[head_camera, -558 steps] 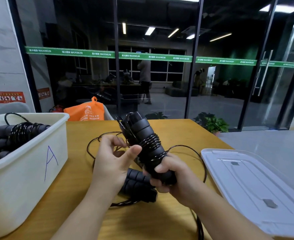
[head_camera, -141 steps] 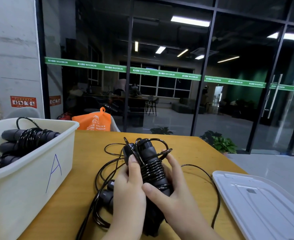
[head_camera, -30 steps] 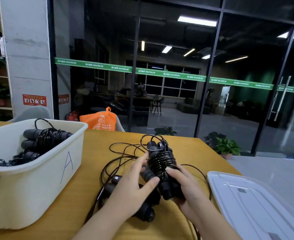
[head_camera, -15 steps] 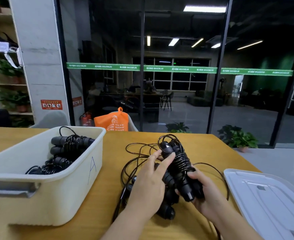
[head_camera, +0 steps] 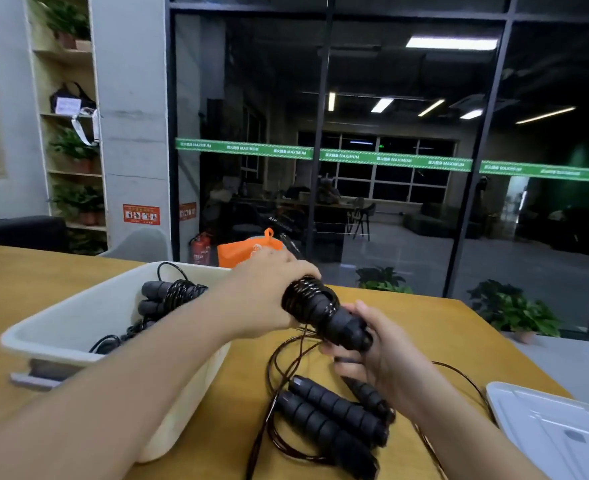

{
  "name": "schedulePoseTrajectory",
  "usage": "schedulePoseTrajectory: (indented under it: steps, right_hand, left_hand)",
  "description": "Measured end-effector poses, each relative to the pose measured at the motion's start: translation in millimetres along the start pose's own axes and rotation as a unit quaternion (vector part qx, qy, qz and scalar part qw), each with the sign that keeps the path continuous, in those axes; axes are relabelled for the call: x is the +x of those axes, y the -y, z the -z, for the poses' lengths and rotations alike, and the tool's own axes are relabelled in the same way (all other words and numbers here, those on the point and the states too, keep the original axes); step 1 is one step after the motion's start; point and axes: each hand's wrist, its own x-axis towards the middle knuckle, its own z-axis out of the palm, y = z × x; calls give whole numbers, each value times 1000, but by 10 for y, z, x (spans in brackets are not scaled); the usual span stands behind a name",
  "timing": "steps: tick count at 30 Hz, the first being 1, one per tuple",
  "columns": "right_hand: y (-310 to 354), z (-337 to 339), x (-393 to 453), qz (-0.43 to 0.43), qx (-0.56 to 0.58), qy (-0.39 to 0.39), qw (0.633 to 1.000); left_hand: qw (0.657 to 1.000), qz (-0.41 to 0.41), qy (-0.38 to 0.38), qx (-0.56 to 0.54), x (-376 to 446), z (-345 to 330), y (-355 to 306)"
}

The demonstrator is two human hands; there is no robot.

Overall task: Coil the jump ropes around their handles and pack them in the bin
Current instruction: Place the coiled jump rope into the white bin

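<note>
1. Where the worktop (head_camera: 424, 317) runs nearest you, loose handles (head_camera: 334, 420) lie side by side, their black cord (head_camera: 272, 372) looping around them on the wood.
2. Just right of those, the lid (head_camera: 556, 431) lies flat at the worktop's edge.
3. Your right hand (head_camera: 386, 355) has its fingers curled around the near end of the coiled rope (head_camera: 321, 313), above the loose handles.
4. Your left hand (head_camera: 269, 289) grips the far end of that same bundle, fingers wrapped over it, with your forearm crossing above the bin (head_camera: 78, 327).
5. You hold the bundle tilted in the air, just right of the bin's rim, clear of the wood.
6. To the left, the bin stands on the worktop with packed ropes (head_camera: 168, 299) already inside, handles stacked and cord wound round them.
7. Past the bin, an orange bag (head_camera: 241, 249) shows beyond the worktop's far edge.
8. Farther off, potted plants (head_camera: 515, 310) stand by the glass wall (head_camera: 390, 150).
</note>
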Motion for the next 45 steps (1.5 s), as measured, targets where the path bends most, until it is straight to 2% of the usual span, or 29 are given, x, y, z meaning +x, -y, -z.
schedulePoseTrajectory:
  steps: [4,9,13,19,22,25,30,35,38,40,42,45]
  right_hand:
    - [18,-193,150,55,-90,14,994]
    - [-193,-288,255,35,-172,1,984]
    - [-328,-275,307,6,-196,-9,980]
    - [-373,-213,334,-22,-199,-15,980]
    - [-392,-178,333,-28,-207,-12,978]
    - [-411,-127,311,-34,-214,-10,976]
    - [-405,-50,277,-43,-214,-11,976]
    - [-415,-12,224,-48,-224,-9,973]
    - [-422,17,174,-42,-259,-1,965]
    - [-455,76,152,-12,-337,-7,941]
    - [-492,153,126,31,-461,-21,886]
    - [-539,200,56,61,-578,3,814]
  left_hand:
    - [998,54,14,-28,-119,259,449]
    - [988,150,30,-31,-335,323,999]
    - [971,219,86,-53,-486,366,1313]
    - [922,304,240,-22,-579,258,1483]
    - [901,317,295,34,-525,140,1438]
    - [894,314,303,103,-447,73,1420]
    - [902,222,286,235,-384,25,1311]
    - [902,227,312,196,-393,8,1161]
    - [901,202,281,264,-345,17,1035]
    - [918,161,198,304,-244,6,874]
    - [955,140,101,241,-133,-14,614]
    - [990,75,15,116,-57,-107,155]
